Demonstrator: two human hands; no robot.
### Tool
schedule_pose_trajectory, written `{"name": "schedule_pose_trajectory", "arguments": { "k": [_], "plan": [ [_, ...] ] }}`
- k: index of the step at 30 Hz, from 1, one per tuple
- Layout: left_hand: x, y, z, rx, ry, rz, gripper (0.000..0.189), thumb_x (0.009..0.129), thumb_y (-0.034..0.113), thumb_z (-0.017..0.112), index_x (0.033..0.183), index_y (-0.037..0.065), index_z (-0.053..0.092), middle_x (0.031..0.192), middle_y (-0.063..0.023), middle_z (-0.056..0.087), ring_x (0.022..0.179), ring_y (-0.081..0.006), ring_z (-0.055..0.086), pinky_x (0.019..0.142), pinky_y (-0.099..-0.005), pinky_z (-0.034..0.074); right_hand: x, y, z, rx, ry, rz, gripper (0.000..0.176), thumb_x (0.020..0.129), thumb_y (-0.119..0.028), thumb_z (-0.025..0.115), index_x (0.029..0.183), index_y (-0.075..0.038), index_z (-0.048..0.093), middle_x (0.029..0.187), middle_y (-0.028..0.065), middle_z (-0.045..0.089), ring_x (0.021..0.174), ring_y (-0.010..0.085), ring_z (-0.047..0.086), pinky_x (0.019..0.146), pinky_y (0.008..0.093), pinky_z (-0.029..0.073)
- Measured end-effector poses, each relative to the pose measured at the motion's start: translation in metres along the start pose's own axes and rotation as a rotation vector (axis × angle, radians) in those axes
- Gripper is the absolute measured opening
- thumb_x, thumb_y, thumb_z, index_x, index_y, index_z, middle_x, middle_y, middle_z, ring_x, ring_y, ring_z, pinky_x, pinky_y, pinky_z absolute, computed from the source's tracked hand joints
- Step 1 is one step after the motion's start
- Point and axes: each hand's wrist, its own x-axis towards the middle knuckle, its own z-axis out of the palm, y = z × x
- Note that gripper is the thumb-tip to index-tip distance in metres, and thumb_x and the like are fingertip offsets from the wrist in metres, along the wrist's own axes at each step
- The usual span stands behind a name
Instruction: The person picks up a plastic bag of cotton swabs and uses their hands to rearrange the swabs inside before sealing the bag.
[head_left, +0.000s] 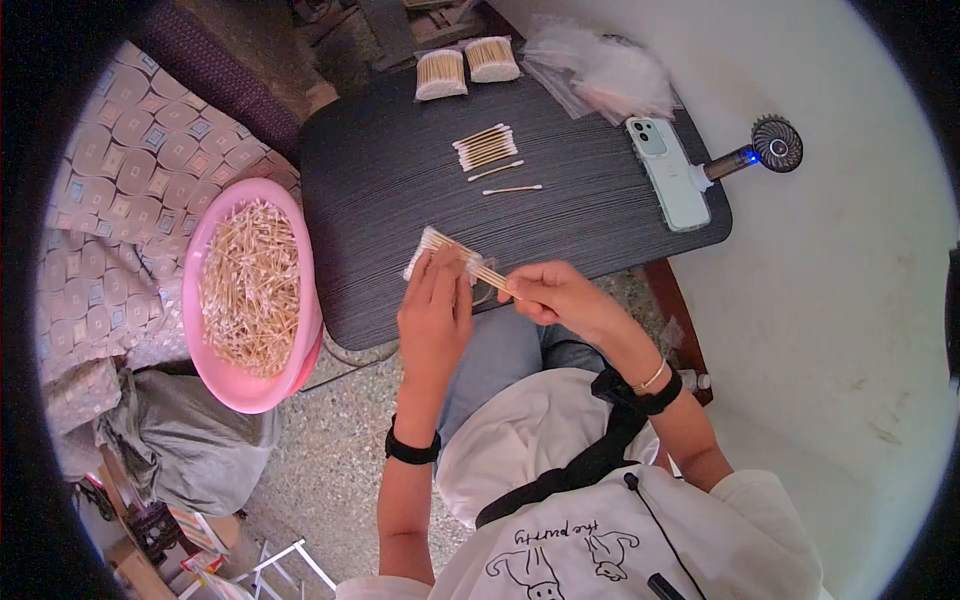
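Observation:
My left hand (437, 300) is closed around a small clear plastic bag of cotton swabs (428, 240) above the table's near edge. In my right hand (563, 298), the thumb and fingers pinch a few cotton swabs (493, 277), whose far ends reach the mouth of that bag. Whether their tips are inside cannot be made out. Beyond my hands lies a neat row of cotton swabs (486, 149), with two single swabs on the near side of it.
Two filled swab packs (441, 75) stand at the table's (370, 200) far edge. Clear plastic bags (605, 70) are heaped at the back right. A phone (672, 180) and a small fan (777, 146) sit at right. A pink basin (195, 290) full of loose swabs is at left.

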Motion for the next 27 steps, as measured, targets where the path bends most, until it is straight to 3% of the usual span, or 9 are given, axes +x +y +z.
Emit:
{"name": "schedule_pose_trajectory", "arguments": {
  "k": [3,6,9,15,27],
  "plan": [
    [-0.002,0.008,0.004,0.133,0.044,-0.046,0.016,0.084,0.004,0.058,0.1,0.0,0.059,0.11,-0.0136,0.062,0.106,-0.0333,0.057,0.092,-0.043,0.046,-0.004,-0.005,0.002,0.024,-0.011,0.039,0.027,0.096,-0.02,0.049,0.095,0.005,0.058,0.061,-0.0049,0.042,0.05,0.0019,0.033,0.043,0.0179,0.025],
    [0.002,0.011,0.003,0.128,0.062,0.074,0.016,0.083,0.004,0.058,0.099,0.0,0.06,0.108,-0.0125,0.063,0.106,-0.0323,0.057,0.094,-0.0444,0.044,-0.004,-0.003,-0.001,0.073,-0.038,0.055,0.028,0.096,-0.021,0.049,0.095,0.005,0.058,0.06,-0.0048,0.04,0.049,0.0021,0.032,0.043,0.0181,0.024],
    [-0.001,0.008,0.002,0.185,0.007,0.067,0.027,0.085,0.008,0.058,0.111,0.007,0.061,0.112,-0.0156,0.061,0.11,-0.0359,0.055,0.09,-0.0419,0.046,-0.005,-0.005,0.0,0.087,-0.058,0.074,0.028,0.096,-0.021,0.049,0.095,0.006,0.058,0.059,-0.0047,0.04,0.048,0.0022,0.032,0.043,0.0183,0.024],
    [0.001,0.006,0.003,0.186,-0.014,0.144,0.019,0.078,0.004,0.06,0.097,0.002,0.06,0.11,-0.0099,0.062,0.108,-0.0286,0.057,0.097,-0.044,0.042,0.0,0.001,-0.003,0.105,-0.076,0.043,0.028,0.096,-0.021,0.049,0.094,0.005,0.058,0.058,-0.0052,0.04,0.048,0.0025,0.031,0.044,0.0188,0.024],
    [-0.003,0.003,0.005,0.276,-0.087,0.206,0.015,0.078,0.01,0.058,0.093,0.009,0.06,0.124,-0.0054,0.057,0.113,-0.0259,0.054,0.099,-0.0447,0.038,0.008,-0.004,0.004,-0.004,0.035,-0.034,0.025,0.096,-0.023,0.05,0.093,0.001,0.059,0.06,-0.0064,0.04,0.051,0.0024,0.032,0.046,0.0183,0.024]
  ]
}}
